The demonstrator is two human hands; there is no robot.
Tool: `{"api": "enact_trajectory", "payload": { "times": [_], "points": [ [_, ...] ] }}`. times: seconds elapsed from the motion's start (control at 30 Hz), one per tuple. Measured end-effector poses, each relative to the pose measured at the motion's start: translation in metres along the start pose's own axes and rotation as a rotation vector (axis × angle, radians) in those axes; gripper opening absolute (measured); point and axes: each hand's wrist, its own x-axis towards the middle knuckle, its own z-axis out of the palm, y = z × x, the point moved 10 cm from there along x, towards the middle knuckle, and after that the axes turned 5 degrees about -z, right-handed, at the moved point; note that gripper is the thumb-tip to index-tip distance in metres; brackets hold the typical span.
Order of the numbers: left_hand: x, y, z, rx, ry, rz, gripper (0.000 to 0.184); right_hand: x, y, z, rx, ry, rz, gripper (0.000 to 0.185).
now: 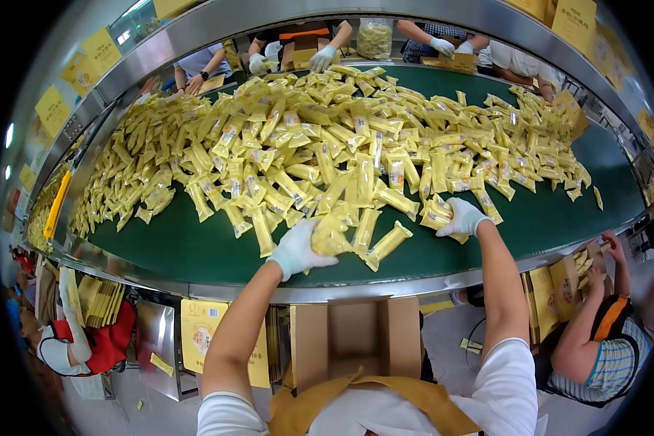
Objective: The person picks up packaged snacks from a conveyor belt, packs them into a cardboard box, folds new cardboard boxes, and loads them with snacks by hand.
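Many yellow wrapped snack packets (327, 149) lie heaped across a green belt (189, 261). My left hand (300, 249), in a white glove, is closed around a few packets (332, 236) at the near edge of the heap. Further right, my gloved right hand (463, 218) curls over several packets (436, 212). Two loose packets (389, 243) lie on the belt between my hands. Directly below the belt edge, in front of my body, stands an open cardboard carton (356, 334) with its flaps spread.
A metal rim (385, 287) runs along the belt's near side. Flat yellow cartons (203, 334) stand left of the open one. Co-workers' gloved hands (323, 58) are across the belt. A person (596, 341) handles a carton of packets at right; another in red (98, 338) is at left.
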Motion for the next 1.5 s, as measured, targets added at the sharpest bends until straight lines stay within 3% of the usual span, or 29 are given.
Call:
{"api": "enact_trajectory", "payload": {
  "times": [0.03,0.13,0.27,0.37,0.43,0.6,0.7,0.8,0.83,0.9,0.93,0.97,1.03,1.07,1.1,1.17,1.2,1.23,1.27,1.3,1.37,1.5],
  "points": [
    [0.014,0.006,-0.005,0.011,0.008,0.011,0.104,0.000,0.001,0.001,-0.001,0.012,0.011,0.105],
    [0.046,0.001,0.013,0.096,-0.265,-0.097,0.106,-0.013,-0.007,0.000,-0.074,0.053,0.015,0.105],
    [0.046,0.020,0.022,0.523,-0.226,0.041,0.108,-0.037,-0.020,0.007,-0.112,0.088,-0.015,0.105],
    [0.031,0.023,0.031,0.490,-0.221,0.136,0.101,-0.055,-0.018,0.017,-0.161,0.158,-0.003,0.103],
    [0.019,0.019,0.026,0.442,-0.225,0.055,0.102,-0.065,-0.019,0.018,-0.232,0.204,0.045,0.101],
    [0.002,0.019,0.027,0.510,-0.082,0.014,0.108,-0.093,-0.046,0.015,-0.244,0.387,-0.018,0.077],
    [0.001,0.015,0.031,0.490,-0.043,0.004,0.116,-0.098,-0.035,0.021,0.032,0.423,0.025,0.079],
    [-0.009,0.016,0.022,0.394,0.002,-0.054,0.121,-0.116,-0.048,0.029,0.537,0.531,-0.130,0.087],
    [-0.013,0.014,0.015,0.283,0.075,-0.072,0.122,-0.124,-0.059,0.031,0.706,0.558,-0.199,0.089],
    [-0.028,0.002,-0.003,0.065,0.216,-0.110,0.125,-0.148,-0.097,0.027,0.673,0.508,-0.359,0.093],
    [-0.036,-0.013,-0.008,-0.055,0.384,-0.036,0.132,-0.164,-0.121,0.018,0.647,0.492,-0.433,0.093],
    [-0.047,-0.028,-0.014,-0.143,0.614,0.146,0.123,-0.179,-0.144,0.010,0.623,0.476,-0.509,0.093],
    [-0.057,-0.072,0.018,-1.033,0.116,-0.283,0.102,-0.201,-0.190,-0.003,0.507,0.405,-0.599,0.082],
    [-0.066,-0.068,0.013,-1.303,0.192,-0.088,0.080,-0.215,-0.218,-0.014,0.369,0.321,-0.627,0.077],
    [-0.080,-0.054,0.006,-1.374,0.072,0.020,0.080,-0.220,-0.239,-0.011,0.231,0.239,-0.655,0.073],
    [-0.119,0.006,-0.023,-1.665,0.070,0.174,0.086,-0.222,-0.275,0.024,-0.049,0.135,-0.775,0.056],
    [-0.132,0.031,-0.027,-1.725,-0.001,0.203,0.096,-0.218,-0.285,0.051,-0.185,0.023,-0.744,0.054],
    [-0.140,0.047,-0.027,-1.793,-0.066,0.217,0.102,-0.216,-0.296,0.075,-0.324,-0.090,-0.708,0.052],
    [-0.144,0.055,-0.016,-1.808,-0.130,0.024,0.106,-0.214,-0.309,0.095,-0.469,-0.230,-0.681,0.048],
    [-0.147,0.058,-0.005,-1.814,-0.195,-0.160,0.110,-0.212,-0.319,0.114,-0.555,-0.241,-0.691,0.046],
    [-0.159,0.084,-0.001,-1.321,-0.357,0.290,0.121,-0.210,-0.341,0.139,-0.597,-0.349,-0.723,0.045],
    [-0.171,0.136,-0.002,-0.446,-0.096,0.476,0.129,-0.196,-0.356,0.195,-0.438,-0.439,-0.716,0.045]
  ]
}}
